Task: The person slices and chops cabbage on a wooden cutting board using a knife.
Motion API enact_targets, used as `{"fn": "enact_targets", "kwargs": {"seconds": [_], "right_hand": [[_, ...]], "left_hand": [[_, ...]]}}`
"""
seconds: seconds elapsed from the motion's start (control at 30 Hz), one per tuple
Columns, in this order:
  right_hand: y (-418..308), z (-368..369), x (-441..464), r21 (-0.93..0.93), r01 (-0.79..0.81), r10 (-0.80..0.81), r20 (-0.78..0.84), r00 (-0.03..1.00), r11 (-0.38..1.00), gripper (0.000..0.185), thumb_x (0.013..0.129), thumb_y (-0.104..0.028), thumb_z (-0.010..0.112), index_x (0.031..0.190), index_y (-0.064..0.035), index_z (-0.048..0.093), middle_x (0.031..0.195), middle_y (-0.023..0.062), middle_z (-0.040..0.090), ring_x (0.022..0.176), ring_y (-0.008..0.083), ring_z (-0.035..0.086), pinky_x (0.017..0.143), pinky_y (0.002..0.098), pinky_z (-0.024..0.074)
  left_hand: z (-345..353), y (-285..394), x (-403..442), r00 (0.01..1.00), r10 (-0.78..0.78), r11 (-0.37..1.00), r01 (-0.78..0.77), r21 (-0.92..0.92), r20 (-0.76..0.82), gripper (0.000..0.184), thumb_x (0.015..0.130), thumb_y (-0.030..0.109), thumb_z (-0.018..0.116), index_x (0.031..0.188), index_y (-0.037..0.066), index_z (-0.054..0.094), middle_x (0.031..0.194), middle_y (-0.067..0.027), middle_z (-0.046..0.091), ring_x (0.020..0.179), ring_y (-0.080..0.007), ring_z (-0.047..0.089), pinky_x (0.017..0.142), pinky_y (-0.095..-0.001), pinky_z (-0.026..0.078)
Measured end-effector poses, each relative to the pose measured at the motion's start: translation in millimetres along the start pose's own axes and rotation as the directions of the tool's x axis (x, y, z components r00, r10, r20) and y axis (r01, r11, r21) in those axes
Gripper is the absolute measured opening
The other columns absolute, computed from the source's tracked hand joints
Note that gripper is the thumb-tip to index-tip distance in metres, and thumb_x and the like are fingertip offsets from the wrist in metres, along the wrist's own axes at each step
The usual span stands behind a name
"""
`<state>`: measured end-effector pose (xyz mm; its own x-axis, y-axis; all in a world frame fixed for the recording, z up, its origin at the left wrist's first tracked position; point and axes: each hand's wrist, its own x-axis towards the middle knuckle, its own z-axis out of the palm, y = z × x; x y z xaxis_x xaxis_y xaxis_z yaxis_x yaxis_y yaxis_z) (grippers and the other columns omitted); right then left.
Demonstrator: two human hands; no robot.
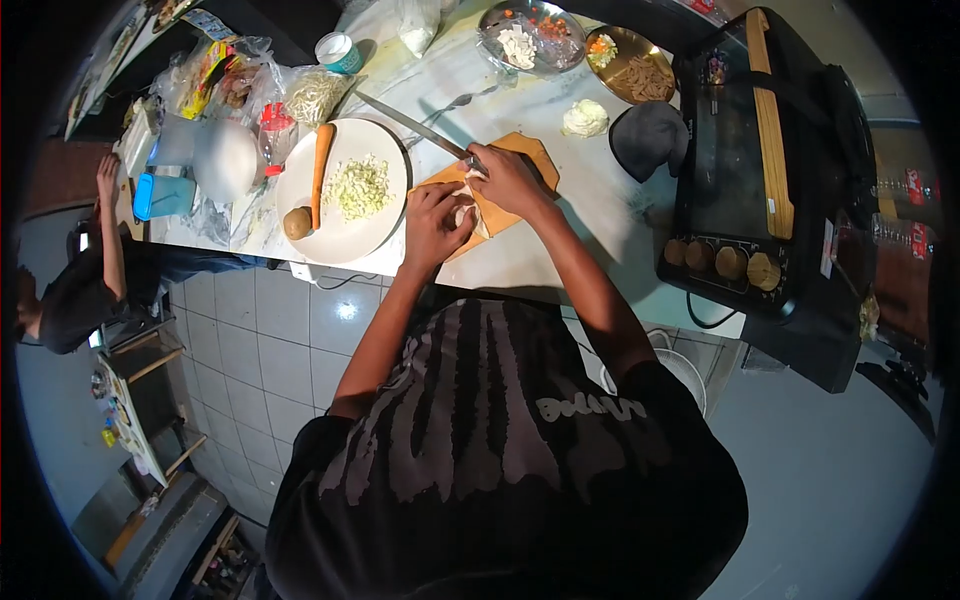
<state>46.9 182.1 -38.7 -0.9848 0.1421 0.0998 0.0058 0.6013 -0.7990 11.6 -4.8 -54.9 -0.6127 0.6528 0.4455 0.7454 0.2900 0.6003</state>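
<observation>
My right hand [508, 182] is closed around the handle end of a long knife [415, 126], whose blade points to the far left over the table. Below it lies a wooden cutting board [535, 155]. On the board, my left hand [437, 222] curls its fingers over a pale piece of food [466, 214], pressing it down; its exact kind is unclear. Another pale bit shows under my right fingers. Left of the board, a large white plate [385, 215] carries a carrot [322, 170], a brown potato-like piece [297, 223] and chopped pale green vegetable [360, 190].
A metal plate [488, 42] and a second one with shredded food [640, 78] stand at the back. A black toaster oven [715, 160] bounds the right. Plastic bags, a blue container [165, 196] and a white tub crowd the left. Another person's arm [112, 240] is at far left.
</observation>
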Motion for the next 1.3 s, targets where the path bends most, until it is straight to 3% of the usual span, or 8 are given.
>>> {"fn": "enact_targets", "kwargs": {"seconds": [0.4,0.67,0.83,0.9,1.0,1.13,1.23,1.3], "right_hand": [[-10.3,3.5,6.3,-0.112,-0.104,0.098,-0.051,0.994,0.988,0.019,0.090,-0.017,0.069,0.099,-0.0033,0.060,0.090,0.0168,0.069,0.086,0.0370,0.067,0.072,0.0462,0.0519],[8.2,4.2,-4.4,0.280,-0.188,0.194,0.007,0.981,0.941,0.025,0.083,-0.006,0.078,0.104,-0.0027,0.064,0.095,0.0041,0.071,0.071,0.0118,0.055,0.066,0.0304,0.0466],[5.4,-0.6,-28.8,0.125,-0.216,0.241,-0.237,0.941,0.968,0.031,0.080,-0.007,0.078,0.107,-0.0025,0.063,0.097,0.0034,0.070,0.071,0.0161,0.059,0.068,0.0322,0.0485],[10.2,-0.2,-40.0,-0.007,-0.234,0.223,-0.275,0.935,0.972,0.028,0.076,-0.007,0.077,0.098,-0.0054,0.060,0.090,0.0109,0.068,0.082,0.0316,0.064,0.074,0.0434,0.0504],[11.9,15.1,-40.0,-0.070,-0.113,0.071,-0.441,0.895,0.991,0.028,0.074,-0.009,0.077,0.096,-0.0074,0.060,0.090,0.0126,0.067,0.086,0.0355,0.064,0.074,0.0454,0.0503],[8.4,17.5,-38.2,-0.174,-0.161,0.074,-0.421,0.904,0.972,0.028,0.073,-0.006,0.076,0.097,-0.0067,0.060,0.091,0.0135,0.068,0.087,0.0389,0.063,0.076,0.0468,0.0504],[-1.5,11.9,-34.1,-0.136,-0.215,0.138,-0.428,0.893,0.967,0.026,0.075,-0.002,0.076,0.095,-0.0047,0.060,0.087,0.0109,0.068,0.084,0.0308,0.065,0.076,0.0434,0.0514],[-11.4,8.7,-36.3,0.361,-0.207,0.333,-0.333,0.882,0.909,0.021,0.079,-0.001,0.075,0.093,-0.0031,0.059,0.084,0.0064,0.067,0.083,0.0194,0.066,0.076,0.0365,0.0518]], "left_hand": [[-1.7,-0.9,2.3,1.000,-0.017,1.000,0.017,-0.010,-0.016,0.018,0.076,0.015,0.076,0.093,0.009,0.074,0.111,-0.0081,0.068,0.105,-0.0300,0.058,0.092,-0.0409,0.047],[-3.4,0.1,-2.3,1.000,-0.014,1.000,0.014,0.001,-0.007,0.016,0.078,0.015,0.075,0.090,0.007,0.067,0.102,-0.0091,0.064,0.096,-0.0306,0.056,0.084,-0.0412,0.046],[-1.4,3.9,13.5,0.992,-0.121,0.992,0.120,-0.038,-0.027,0.024,0.083,0.019,0.075,0.104,0.009,0.071,0.096,-0.0098,0.063,0.092,-0.0303,0.055,0.081,-0.0406,0.046],[-5.5,14.2,29.3,0.983,-0.180,0.984,0.179,-0.020,-0.031,0.032,0.081,0.020,0.078,0.110,0.009,0.073,0.095,-0.0101,0.063,0.091,-0.0300,0.057,0.080,-0.0400,0.048],[2.6,-0.5,44.2,0.980,-0.177,0.984,0.173,0.051,0.087,0.029,0.080,0.020,0.079,0.106,0.008,0.075,0.093,-0.0100,0.064,0.089,-0.0303,0.059,0.080,-0.0409,0.050],[3.8,-13.8,51.1,0.958,-0.209,0.975,0.220,-0.037,0.196,0.022,0.081,0.017,0.078,0.100,0.004,0.075,0.090,-0.0115,0.064,0.087,-0.0298,0.061,0.077,-0.0400,0.052],[-3.0,-24.2,58.1,0.953,-0.168,0.976,0.197,-0.096,0.251,0.022,0.082,0.018,0.080,0.098,0.004,0.075,0.088,-0.0109,0.064,0.083,-0.0275,0.062,0.073,-0.0378,0.051],[-5.3,-24.1,61.8,0.914,-0.243,0.942,0.303,-0.147,0.324,0.019,0.083,0.016,0.080,0.098,0.003,0.076,0.086,-0.0073,0.066,0.078,-0.0206,0.062,0.072,-0.0329,0.050]]}}
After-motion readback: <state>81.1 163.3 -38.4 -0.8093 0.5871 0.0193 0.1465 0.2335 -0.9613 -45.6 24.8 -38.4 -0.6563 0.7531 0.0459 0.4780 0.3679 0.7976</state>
